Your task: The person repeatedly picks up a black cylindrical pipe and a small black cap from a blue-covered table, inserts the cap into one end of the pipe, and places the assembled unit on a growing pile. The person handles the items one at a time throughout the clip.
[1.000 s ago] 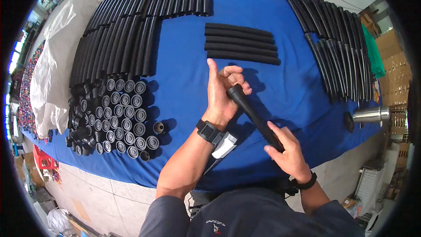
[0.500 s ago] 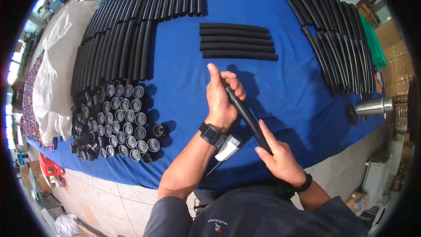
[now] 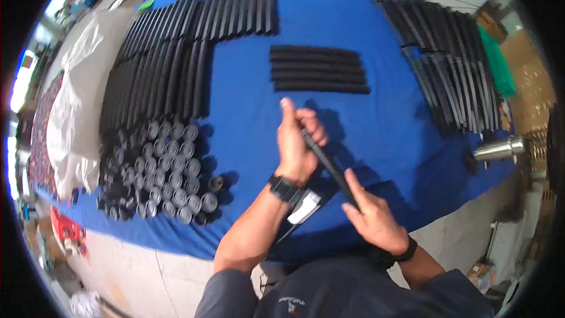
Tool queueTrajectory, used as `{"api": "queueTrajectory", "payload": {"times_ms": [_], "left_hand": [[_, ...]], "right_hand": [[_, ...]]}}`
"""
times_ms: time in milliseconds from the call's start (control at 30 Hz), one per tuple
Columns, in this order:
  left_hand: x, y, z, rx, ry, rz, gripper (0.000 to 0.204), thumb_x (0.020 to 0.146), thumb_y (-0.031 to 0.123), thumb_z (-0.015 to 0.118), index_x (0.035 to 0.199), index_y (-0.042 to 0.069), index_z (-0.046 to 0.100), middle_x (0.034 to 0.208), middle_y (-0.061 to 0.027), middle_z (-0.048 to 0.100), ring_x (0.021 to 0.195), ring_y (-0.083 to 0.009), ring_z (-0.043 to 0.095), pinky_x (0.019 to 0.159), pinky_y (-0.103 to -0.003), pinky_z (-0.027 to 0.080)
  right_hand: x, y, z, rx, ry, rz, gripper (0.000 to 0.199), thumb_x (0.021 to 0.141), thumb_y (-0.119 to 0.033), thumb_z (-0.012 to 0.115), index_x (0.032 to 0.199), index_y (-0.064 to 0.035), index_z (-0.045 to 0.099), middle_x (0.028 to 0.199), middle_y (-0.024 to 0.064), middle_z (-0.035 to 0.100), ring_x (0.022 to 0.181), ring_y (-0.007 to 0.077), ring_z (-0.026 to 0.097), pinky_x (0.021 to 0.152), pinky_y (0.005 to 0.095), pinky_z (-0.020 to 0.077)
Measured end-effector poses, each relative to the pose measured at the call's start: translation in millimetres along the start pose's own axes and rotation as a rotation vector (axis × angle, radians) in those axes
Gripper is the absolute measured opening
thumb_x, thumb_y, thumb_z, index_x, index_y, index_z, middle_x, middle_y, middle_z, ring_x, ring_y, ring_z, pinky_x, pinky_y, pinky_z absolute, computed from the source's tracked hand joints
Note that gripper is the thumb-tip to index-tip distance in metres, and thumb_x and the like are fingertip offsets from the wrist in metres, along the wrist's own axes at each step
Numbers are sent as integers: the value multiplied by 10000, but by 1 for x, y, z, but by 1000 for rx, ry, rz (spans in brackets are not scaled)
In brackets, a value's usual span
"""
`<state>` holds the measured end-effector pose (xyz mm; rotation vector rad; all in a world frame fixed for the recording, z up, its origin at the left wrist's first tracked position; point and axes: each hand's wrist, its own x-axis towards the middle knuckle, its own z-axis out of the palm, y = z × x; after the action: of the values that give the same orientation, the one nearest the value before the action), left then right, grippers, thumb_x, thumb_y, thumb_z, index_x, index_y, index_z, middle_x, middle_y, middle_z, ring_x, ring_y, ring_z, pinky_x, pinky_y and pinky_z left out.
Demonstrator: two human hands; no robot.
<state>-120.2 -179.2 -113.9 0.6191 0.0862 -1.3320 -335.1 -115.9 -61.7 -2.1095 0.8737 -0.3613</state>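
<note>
A long black tube (image 3: 328, 166) slants between my two hands above the blue table (image 3: 247, 112). My left hand (image 3: 297, 141) wraps its upper end, index finger pointing up. The lower end lies in my right hand (image 3: 372, 219), fingers and thumb closed along it. Each wrist carries a dark band. A short row of black tubes (image 3: 318, 69) lies flat just beyond my hands.
Long rows of black tubes (image 3: 176, 53) cover the table's left and back. Several short round caps (image 3: 159, 171) stand packed at the front left. More thin black strips (image 3: 453, 65) lie at the right, with a metal cup (image 3: 499, 149) near the right edge. A white sack (image 3: 76, 112) hangs at the left.
Both hands have drawn the tube a little closer to my body and lower in view. The grip on it is the same.
</note>
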Motion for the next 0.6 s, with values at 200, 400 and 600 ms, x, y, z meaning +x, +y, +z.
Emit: {"api": "queueTrajectory", "payload": {"times_ms": [200,400,600], "left_hand": [[0,7,6,79,26,43,569,1032,642,461,850,121,599,650,1,459,602,-148,463,555,-304,394],[2,10,0,83,-135,-25,515,1014,598,550,818,127,617,600,25,443,514,-108,440,455,-270,379],[1,4,-1,24,-86,-63,522,1023,585,545,742,148,599,541,36,375,443,-100,355,397,-257,307]], "right_hand": [[1,11,-8,-152,65,2,735,968,-179,677,1597,-71,312,980,238,671,826,422,686,721,471,561],[6,26,-9,-85,205,-208,697,989,-257,677,1571,-57,351,827,111,613,610,247,632,538,358,510],[-5,16,-25,868,-386,428,688,1066,-258,562,1626,-80,204,668,-14,506,497,60,498,452,235,424]]}}
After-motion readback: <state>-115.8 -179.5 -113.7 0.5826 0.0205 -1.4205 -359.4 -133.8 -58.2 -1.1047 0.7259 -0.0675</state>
